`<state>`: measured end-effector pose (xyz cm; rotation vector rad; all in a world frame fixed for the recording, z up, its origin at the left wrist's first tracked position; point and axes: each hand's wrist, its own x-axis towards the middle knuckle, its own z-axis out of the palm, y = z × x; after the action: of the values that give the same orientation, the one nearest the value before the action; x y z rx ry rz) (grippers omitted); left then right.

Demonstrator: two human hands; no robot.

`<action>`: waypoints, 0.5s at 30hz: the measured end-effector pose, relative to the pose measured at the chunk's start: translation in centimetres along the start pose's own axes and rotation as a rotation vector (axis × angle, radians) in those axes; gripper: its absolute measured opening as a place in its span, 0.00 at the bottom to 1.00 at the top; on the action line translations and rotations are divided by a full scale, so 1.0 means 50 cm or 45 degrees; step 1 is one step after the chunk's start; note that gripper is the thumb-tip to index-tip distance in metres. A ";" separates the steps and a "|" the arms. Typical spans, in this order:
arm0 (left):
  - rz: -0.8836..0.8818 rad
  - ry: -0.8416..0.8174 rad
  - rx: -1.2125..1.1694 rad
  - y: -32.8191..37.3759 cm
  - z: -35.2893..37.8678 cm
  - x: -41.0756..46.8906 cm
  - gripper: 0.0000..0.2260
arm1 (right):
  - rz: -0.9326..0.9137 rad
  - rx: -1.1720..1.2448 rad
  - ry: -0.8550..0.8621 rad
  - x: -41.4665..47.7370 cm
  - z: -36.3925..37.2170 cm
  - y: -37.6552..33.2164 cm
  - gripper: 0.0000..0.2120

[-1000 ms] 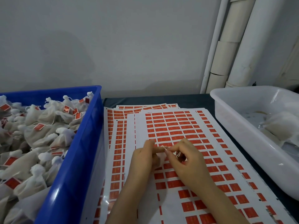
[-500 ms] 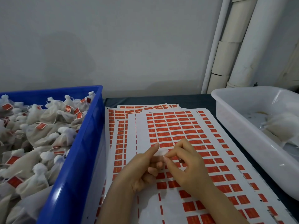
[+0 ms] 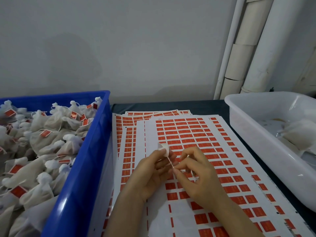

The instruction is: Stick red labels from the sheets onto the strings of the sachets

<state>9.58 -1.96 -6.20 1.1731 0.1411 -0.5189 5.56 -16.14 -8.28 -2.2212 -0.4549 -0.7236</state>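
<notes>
Sheets of red labels (image 3: 191,134) lie stacked on the dark table between two bins. Over the top sheet, my left hand (image 3: 152,175) pinches a small white piece (image 3: 164,147) that sticks up above its fingertips, with a thin string (image 3: 170,162) running down from it. My right hand (image 3: 198,177) pinches the lower end of that string between thumb and forefinger, close beside the left fingers. Whether a red label is on the string I cannot tell.
A blue bin (image 3: 89,168) on the left is heaped with white sachets (image 3: 47,142), many with red labels on their strings. A white tub (image 3: 253,134) on the right holds a few sachets (image 3: 301,132). White pipes (image 3: 253,48) run up the wall behind.
My hands have drawn slightly apart and nearer to me. The white piece now stands above my left fingertips, and the string is stretched between the two hands.
</notes>
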 end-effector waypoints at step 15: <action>0.401 0.222 1.163 -0.022 0.009 0.018 0.12 | 0.115 -0.118 -0.067 0.005 -0.010 0.017 0.02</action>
<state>9.78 -2.96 -7.26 2.0904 -0.1546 -0.1832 6.02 -17.06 -8.30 -2.3361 -0.3508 -0.6516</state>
